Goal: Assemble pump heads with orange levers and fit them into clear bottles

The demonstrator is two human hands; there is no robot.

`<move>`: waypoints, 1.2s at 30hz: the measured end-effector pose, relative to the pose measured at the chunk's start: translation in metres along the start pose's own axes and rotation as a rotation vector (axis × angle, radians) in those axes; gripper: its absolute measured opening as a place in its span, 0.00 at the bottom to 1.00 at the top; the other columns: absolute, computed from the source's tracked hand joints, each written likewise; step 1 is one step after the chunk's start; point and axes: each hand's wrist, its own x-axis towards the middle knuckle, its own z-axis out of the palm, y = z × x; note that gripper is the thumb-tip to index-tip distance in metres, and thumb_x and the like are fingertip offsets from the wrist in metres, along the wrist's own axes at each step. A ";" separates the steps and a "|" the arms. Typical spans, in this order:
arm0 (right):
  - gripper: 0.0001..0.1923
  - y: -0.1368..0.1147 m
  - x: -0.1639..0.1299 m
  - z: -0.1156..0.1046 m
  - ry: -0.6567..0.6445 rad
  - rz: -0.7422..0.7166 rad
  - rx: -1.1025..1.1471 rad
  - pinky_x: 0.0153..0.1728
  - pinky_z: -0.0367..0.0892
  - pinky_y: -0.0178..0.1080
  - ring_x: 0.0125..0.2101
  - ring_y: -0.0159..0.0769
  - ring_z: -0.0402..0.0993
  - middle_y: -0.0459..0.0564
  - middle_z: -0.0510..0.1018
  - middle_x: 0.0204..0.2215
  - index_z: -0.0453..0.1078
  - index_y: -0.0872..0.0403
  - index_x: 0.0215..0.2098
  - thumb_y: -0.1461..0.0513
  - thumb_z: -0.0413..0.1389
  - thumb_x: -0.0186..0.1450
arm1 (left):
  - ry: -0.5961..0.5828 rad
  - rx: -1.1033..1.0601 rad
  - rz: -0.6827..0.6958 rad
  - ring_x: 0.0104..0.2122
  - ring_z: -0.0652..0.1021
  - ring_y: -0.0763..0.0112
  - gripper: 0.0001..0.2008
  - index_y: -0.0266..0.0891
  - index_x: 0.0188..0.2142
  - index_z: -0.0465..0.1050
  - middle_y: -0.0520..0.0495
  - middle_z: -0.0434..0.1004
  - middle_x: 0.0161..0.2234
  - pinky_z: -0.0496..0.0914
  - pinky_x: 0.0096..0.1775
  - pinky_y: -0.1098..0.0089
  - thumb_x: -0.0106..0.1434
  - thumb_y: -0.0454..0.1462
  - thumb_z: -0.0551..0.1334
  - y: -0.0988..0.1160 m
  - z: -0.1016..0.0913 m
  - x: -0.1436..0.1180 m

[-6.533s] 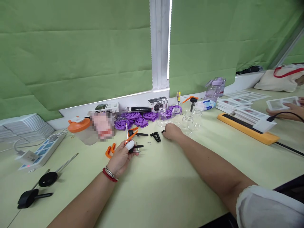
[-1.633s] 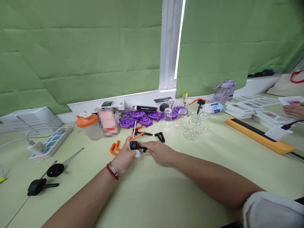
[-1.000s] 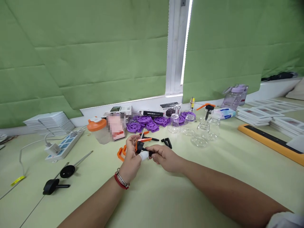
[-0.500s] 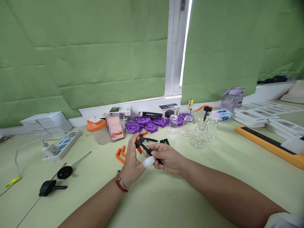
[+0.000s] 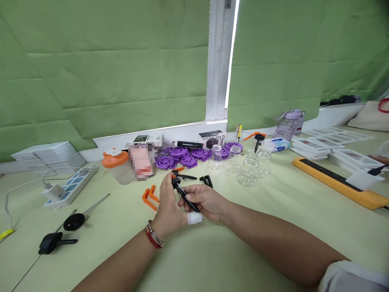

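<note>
My left hand (image 5: pixel 168 207), with a white wrap on the thumb tip and a red bracelet at the wrist, grips the upper end of a small black and orange tool (image 5: pixel 182 194). My right hand (image 5: pixel 206 201) pinches the tool's black handle from the right. Both hands hover just above the pale green table (image 5: pixel 212 255). Two orange clips (image 5: pixel 148 195) lie left of my hands. Loose black parts (image 5: pixel 206 181) lie just beyond my right hand.
Purple wheels (image 5: pixel 178 156) and small glass jars (image 5: pixel 243 164) stand behind the hands. An orange-lidded cup (image 5: pixel 115 166), a power strip (image 5: pixel 67 188) and two black discs on rods (image 5: pixel 60 233) lie left. An orange bar (image 5: pixel 337 184) and card stacks (image 5: pixel 316 148) lie right.
Both hands drew slightly nearer to me with the tool, which tilted so its black handle points down toward my right hand. The camera shifted a little.
</note>
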 end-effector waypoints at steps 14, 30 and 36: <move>0.11 0.004 0.003 -0.004 -0.022 0.078 0.116 0.30 0.66 0.34 0.25 0.29 0.72 0.53 0.78 0.31 0.72 0.60 0.35 0.63 0.62 0.54 | 0.100 0.046 0.014 0.51 0.67 0.47 0.50 0.40 0.57 0.49 0.37 0.58 0.52 0.65 0.49 0.51 0.35 0.39 0.70 0.006 0.005 -0.002; 0.11 0.008 0.006 -0.005 -0.020 0.053 0.064 0.27 0.66 0.30 0.23 0.25 0.70 0.49 0.76 0.27 0.71 0.60 0.35 0.63 0.63 0.55 | 0.047 0.144 0.017 0.46 0.69 0.48 0.45 0.41 0.55 0.53 0.40 0.63 0.47 0.67 0.44 0.52 0.37 0.43 0.69 0.010 0.002 0.001; 0.17 0.009 0.007 -0.010 -0.107 0.059 -0.003 0.28 0.65 0.32 0.25 0.27 0.71 0.52 0.77 0.34 0.71 0.60 0.39 0.58 0.64 0.54 | 0.018 0.195 -0.008 0.42 0.72 0.54 0.40 0.41 0.51 0.57 0.43 0.67 0.43 0.68 0.41 0.58 0.39 0.46 0.68 0.010 -0.003 0.003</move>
